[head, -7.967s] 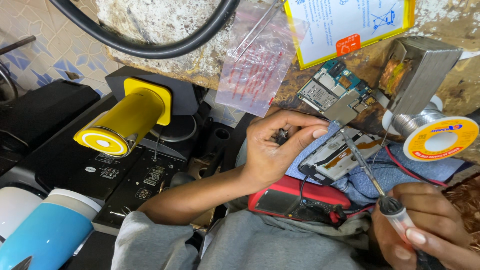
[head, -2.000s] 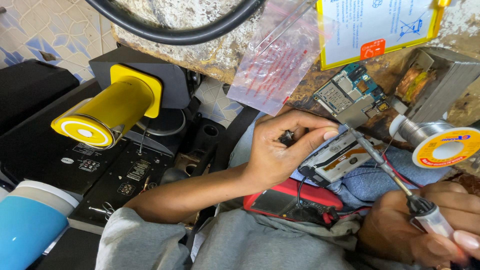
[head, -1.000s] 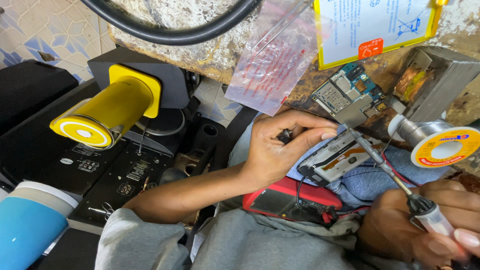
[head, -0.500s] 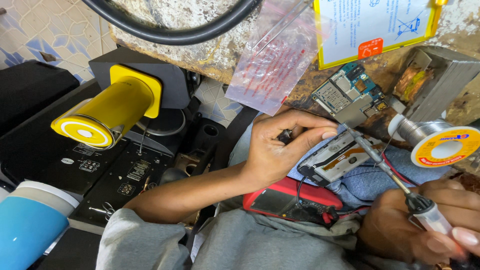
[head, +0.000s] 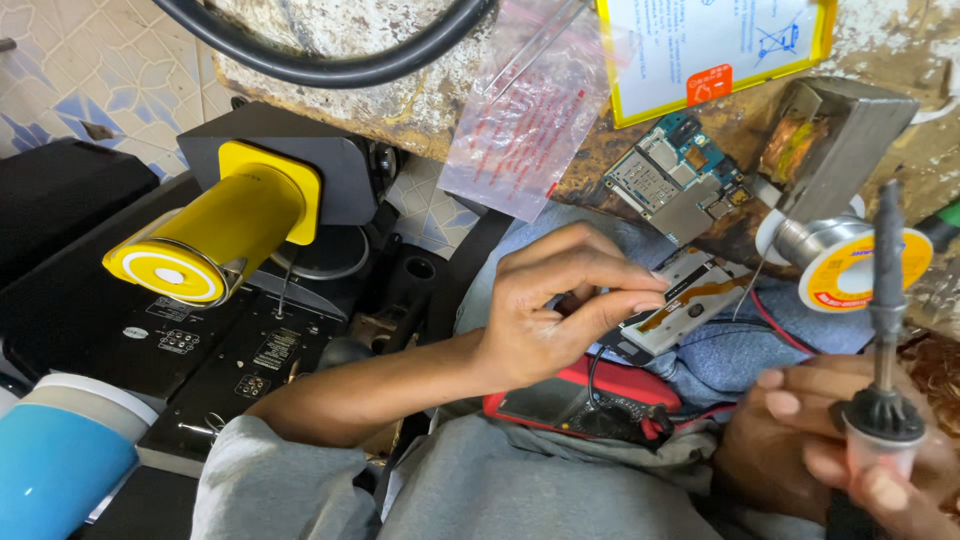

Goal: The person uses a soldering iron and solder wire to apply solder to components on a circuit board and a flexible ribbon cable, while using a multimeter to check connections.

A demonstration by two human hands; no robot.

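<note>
Left hand pinches the edge of a phone assembly lying on blue cloth over the lap. Right hand, fingers wrapped, holds a soldering iron upright beside the solder spool.

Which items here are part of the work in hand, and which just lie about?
In use: left hand pinching the phone frame; right hand holding the soldering iron upright; solder spool.

Lying about: loose circuit board, plastic bag, yellow cylinder, red multimeter, blue cup.
</note>
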